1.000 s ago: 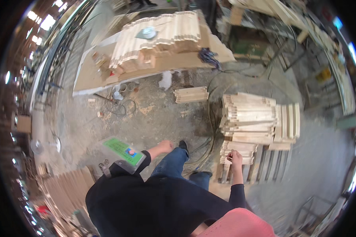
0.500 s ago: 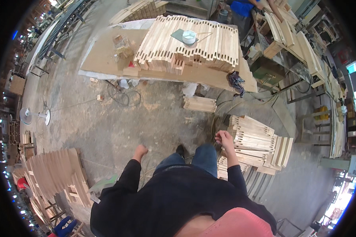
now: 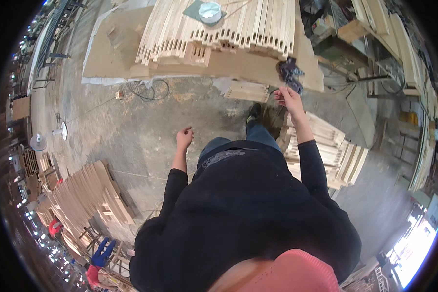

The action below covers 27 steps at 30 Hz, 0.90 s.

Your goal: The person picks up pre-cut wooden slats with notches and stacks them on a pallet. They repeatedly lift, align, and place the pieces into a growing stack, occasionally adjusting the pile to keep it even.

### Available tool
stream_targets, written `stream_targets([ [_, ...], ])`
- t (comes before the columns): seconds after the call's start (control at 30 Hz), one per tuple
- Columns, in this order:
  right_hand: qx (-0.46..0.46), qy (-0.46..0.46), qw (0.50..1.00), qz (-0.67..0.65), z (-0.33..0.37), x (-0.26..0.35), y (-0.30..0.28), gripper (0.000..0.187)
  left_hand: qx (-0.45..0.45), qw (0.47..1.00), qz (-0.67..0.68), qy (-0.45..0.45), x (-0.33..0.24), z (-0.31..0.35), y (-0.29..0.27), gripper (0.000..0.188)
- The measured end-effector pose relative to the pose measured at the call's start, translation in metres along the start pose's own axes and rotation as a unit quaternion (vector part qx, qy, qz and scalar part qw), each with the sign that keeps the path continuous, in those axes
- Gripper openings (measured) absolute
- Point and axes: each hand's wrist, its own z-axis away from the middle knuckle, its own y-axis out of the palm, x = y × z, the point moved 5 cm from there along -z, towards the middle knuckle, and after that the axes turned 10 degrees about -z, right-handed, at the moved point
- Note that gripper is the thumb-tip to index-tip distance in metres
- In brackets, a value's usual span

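Note:
My left hand [image 3: 184, 137] hangs over the concrete floor, its fingers loosely bent and a little apart, with nothing visible in it. Farther forward, my right hand [image 3: 289, 100] is also loosely curled with its fingers apart, and I see nothing in it. It appears just below a dark patterned cloth [image 3: 291, 73] hanging at the near edge of a board-covered table [image 3: 175, 71]; contact does not show. Rows of slotted wooden pieces [image 3: 250, 29] lie on that table. Among them a white tub [image 3: 209, 12] of pale contents rests on a green sheet [image 3: 192, 9].
A stack of slotted wood [image 3: 321, 141] stands on the right, below my forearm. Small planks [image 3: 246, 91] lie under the table's edge. A coiled cable [image 3: 153, 90] is on the floor, a fan [image 3: 39, 142] at far left, and stacked boards [image 3: 80, 190] at lower left.
I have stepped toward the table, which now looks nearer. Both hands have swung forward, the right up to the table's edge; the left fingers have loosened.

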Motion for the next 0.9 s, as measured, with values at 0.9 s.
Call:
stream_targets([
  [0.9,-0.009,0.107,0.994,0.031,-0.315,0.166,0.166,0.051,-0.169,0.943,-0.140,0.250,-0.404,-0.275,-0.114,0.044],
])
